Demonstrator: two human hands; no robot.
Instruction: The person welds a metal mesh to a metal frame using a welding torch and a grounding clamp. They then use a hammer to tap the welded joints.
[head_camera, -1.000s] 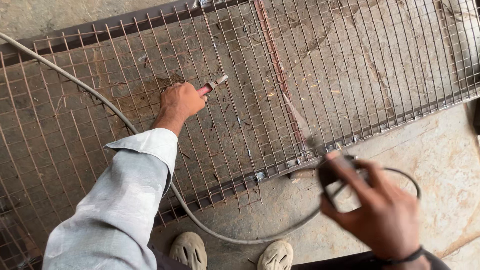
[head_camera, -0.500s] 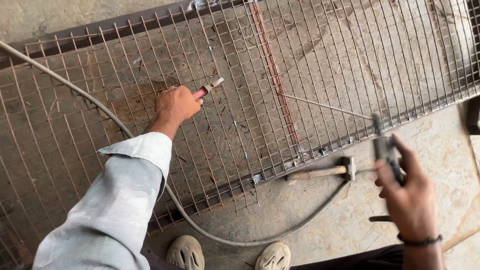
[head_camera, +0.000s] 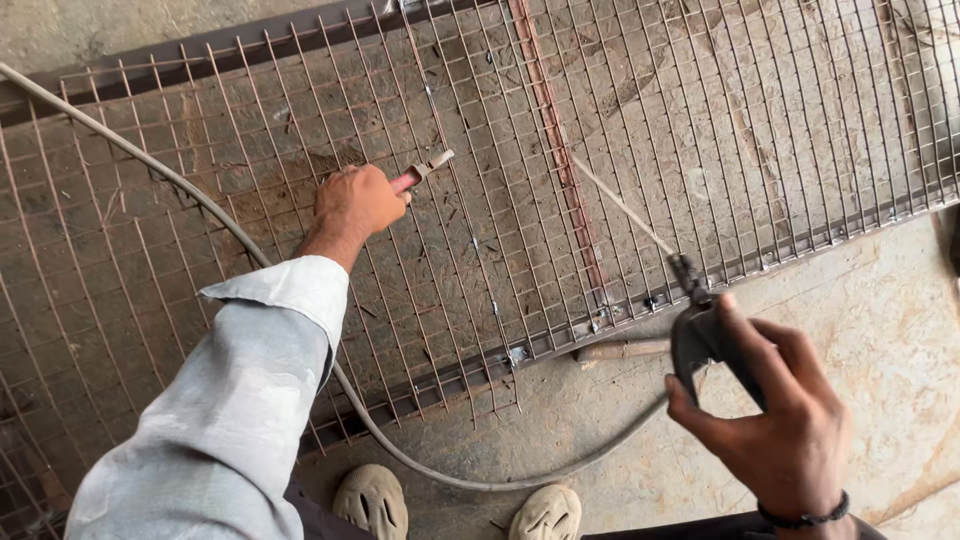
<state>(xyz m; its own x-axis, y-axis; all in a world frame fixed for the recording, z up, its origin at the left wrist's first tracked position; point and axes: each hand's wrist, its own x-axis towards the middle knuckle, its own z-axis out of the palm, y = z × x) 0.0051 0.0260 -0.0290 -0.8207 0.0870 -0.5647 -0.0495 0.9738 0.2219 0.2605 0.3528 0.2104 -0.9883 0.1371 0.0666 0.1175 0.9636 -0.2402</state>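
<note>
Mesh (head_camera: 700, 130) lies flat on the concrete floor (head_camera: 880, 300), a rusty wire grid in a dark steel frame, filling the view from nine o'clock across to two. The left hand (head_camera: 358, 203) is closed around a small red-handled tool (head_camera: 425, 170) pressed onto the grid near eleven o'clock. The right hand (head_camera: 785, 420), down at four o'clock, grips a black electrode holder (head_camera: 700, 330) with a thin rod (head_camera: 620, 205) slanting up over the wires. A grey cable (head_camera: 150, 165) sweeps from the far left, under the sleeve, and round past the shoes (head_camera: 375, 498) — easy to snag with a foot, I'd say, which could jerk the holder off line. The rod tip hovers close to bare wires; a stray touch might mar the grid. A hammer handle (head_camera: 625, 349) rests by the frame edge. Dusty, stained floor — a workshop yard, it seems.
</note>
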